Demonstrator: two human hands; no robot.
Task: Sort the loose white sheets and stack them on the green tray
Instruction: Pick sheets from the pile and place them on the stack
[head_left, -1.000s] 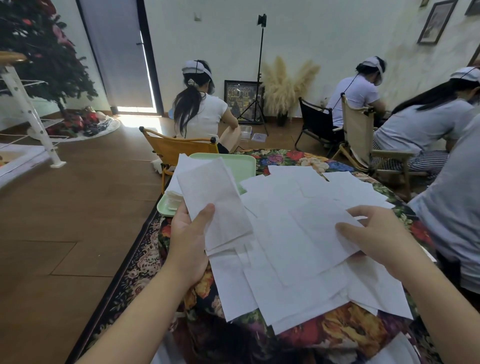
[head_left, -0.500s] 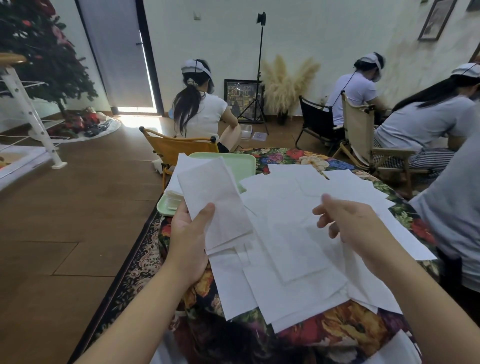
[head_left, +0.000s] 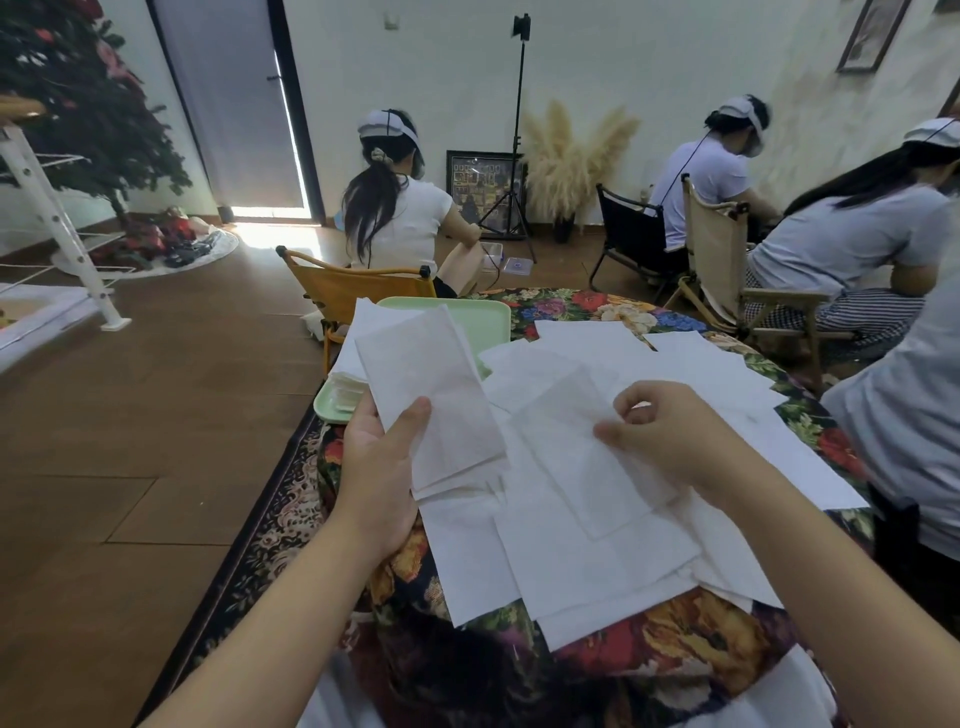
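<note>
a: what changed in the last second?

b: my right hand (head_left: 670, 441) was flat on the loose white paper sheets (head_left: 597, 545) spread over the flower-patterned tablecloth (head_left: 675, 623). it has since lifted and now pinches the edge of one thin, textured white sheet (head_left: 576, 452) between thumb and curled fingers, raising that edge off the pile. my left hand (head_left: 379, 467) has not moved: thumb on top, fingers underneath, gripping a small fanned bundle of narrow white sheets (head_left: 431, 395) held above the table edge.

a: meaning for the task?

b: my reading: one more sheet is being pulled for the held bundle. nothing new has reached the pale green plastic tray (head_left: 483, 322), which sits at the far left corner of the table, beyond the bundle.

a: counts?

b: trays: one. a low stack of white sheets (head_left: 345, 387) already lies at its near end; sheet count not readable. held bundle: at least three edges show, exact number unclear. pinched sheet: one. loose sheets on the cloth: overlapping, roughly ten or more, cannot count firmly. most of the job looks to be ahead.

a: others in the room?

b: three seated people ahead with their backs turned, plus a sleeve at my right edge.
</note>
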